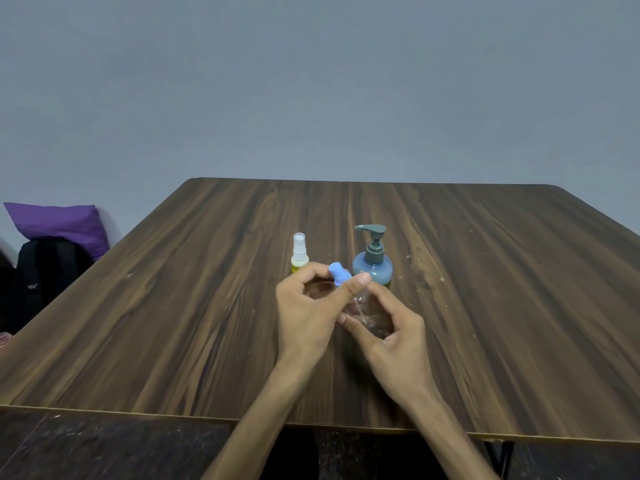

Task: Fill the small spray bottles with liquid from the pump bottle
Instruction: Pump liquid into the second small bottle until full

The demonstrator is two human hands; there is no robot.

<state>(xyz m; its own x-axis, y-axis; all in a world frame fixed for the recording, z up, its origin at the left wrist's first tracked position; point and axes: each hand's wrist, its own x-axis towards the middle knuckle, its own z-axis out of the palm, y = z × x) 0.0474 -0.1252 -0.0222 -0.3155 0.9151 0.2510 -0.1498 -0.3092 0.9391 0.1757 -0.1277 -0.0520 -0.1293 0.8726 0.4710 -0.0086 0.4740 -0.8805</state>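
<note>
Both hands [308, 313] [391, 334] grip a clear, blue-capped spray bottle [367, 313].

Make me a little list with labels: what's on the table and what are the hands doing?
table: brown wood
pump bottle: blue-grey, upright, behind the hands
yellow spray bottle: upright, capped, left of the pump bottle
clear bottle: held above the table in both hands
blue top: on the clear bottle
left hand: fingers at the blue top
right hand: grips the clear bottle's body
beside the table: purple cushion, black bag
</note>
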